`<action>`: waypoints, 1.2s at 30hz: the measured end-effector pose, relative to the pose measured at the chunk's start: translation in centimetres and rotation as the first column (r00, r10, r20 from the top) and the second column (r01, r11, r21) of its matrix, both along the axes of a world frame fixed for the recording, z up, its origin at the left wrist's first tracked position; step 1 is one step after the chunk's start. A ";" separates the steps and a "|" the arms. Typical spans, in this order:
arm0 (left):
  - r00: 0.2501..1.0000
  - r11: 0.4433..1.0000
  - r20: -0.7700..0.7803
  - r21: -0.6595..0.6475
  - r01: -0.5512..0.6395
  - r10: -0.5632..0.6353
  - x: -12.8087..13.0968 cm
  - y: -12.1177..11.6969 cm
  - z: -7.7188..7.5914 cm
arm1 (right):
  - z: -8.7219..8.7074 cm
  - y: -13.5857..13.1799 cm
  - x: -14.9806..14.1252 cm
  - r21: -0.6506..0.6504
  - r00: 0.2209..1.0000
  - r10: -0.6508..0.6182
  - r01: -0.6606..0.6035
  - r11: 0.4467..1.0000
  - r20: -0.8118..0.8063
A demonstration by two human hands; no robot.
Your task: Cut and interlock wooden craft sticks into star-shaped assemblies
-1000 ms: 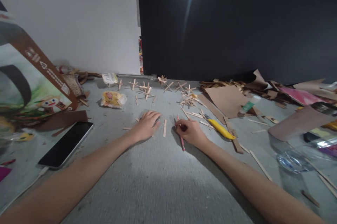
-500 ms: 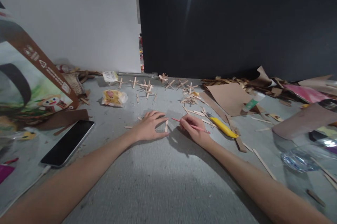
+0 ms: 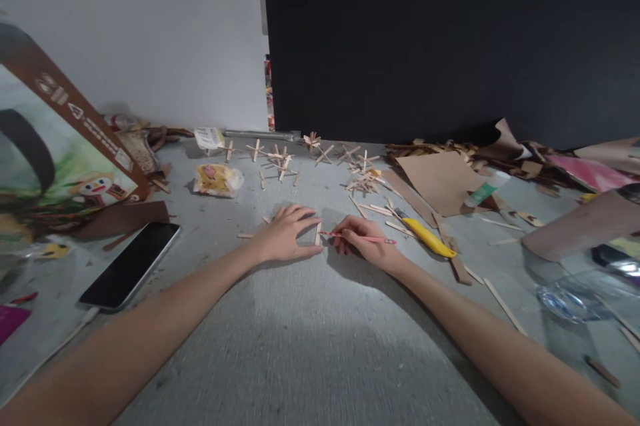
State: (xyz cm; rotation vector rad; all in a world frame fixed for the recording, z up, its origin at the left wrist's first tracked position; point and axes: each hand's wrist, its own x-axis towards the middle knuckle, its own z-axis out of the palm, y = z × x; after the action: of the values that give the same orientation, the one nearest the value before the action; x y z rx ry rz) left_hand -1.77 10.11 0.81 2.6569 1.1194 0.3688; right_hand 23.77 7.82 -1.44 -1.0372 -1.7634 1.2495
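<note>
Between the thumb and fingertips of my left hand (image 3: 285, 234), a short wooden craft stick (image 3: 318, 233) is held at its two ends, down on the grey table. My right hand (image 3: 367, 243) grips a pink-red pencil (image 3: 377, 239), its fingers closed around it. The pencil's tip meets or nearly meets the middle of the stick. Parts of other sticks (image 3: 245, 235) show beside and behind my left hand.
Crossed stick pieces (image 3: 283, 161) and a loose stick pile (image 3: 365, 179) lie farther back. A yellow utility knife (image 3: 427, 237) lies right of my right hand, near brown cardboard (image 3: 440, 183). On the left are a phone (image 3: 133, 266), a snack packet (image 3: 217, 181) and a printed bag (image 3: 100, 179).
My right hand has brought the pencil left, its tip now at the stick instead of short of it. My left hand still holds the stick. The view has shifted slightly.
</note>
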 end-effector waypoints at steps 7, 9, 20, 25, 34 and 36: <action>1.000 1.000 0.007 -0.017 -0.005 0.005 0.1 -0.2 0.3 | -0.4 0.3 -0.2 -0.014 0.999 0.013 -0.014 1.000 -0.052; 1.000 1.000 0.000 -0.016 -0.009 0.009 0.1 -0.2 0.3 | -0.5 0.3 -0.2 -0.017 0.998 0.017 -0.018 1.000 -0.062; 1.000 1.000 0.007 -0.014 -0.014 0.014 0.0 -0.2 0.2 | -0.2 0.3 -0.2 -0.023 0.999 0.033 -0.034 0.999 -0.043; 1.000 1.000 0.020 -0.017 -0.003 0.004 0.0 -0.1 0.1 | -0.2 0.4 -0.2 -0.037 0.997 0.021 -0.024 0.999 -0.075; 0.999 0.999 0.038 -0.044 0.003 -0.002 -0.1 -0.1 0.2 | -0.5 0.4 -0.2 -0.031 0.997 0.019 -0.021 0.999 -0.075; 0.999 0.999 0.043 -0.051 0.004 -0.002 -0.2 -0.1 0.2 | -0.4 0.4 -0.2 -0.030 0.998 0.022 -0.024 0.999 -0.059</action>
State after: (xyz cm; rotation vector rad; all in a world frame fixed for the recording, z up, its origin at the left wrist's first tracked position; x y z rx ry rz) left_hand -1.93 9.99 1.00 2.5931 1.0975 0.3897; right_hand 23.57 8.18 -1.88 -0.9906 -1.7208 1.3119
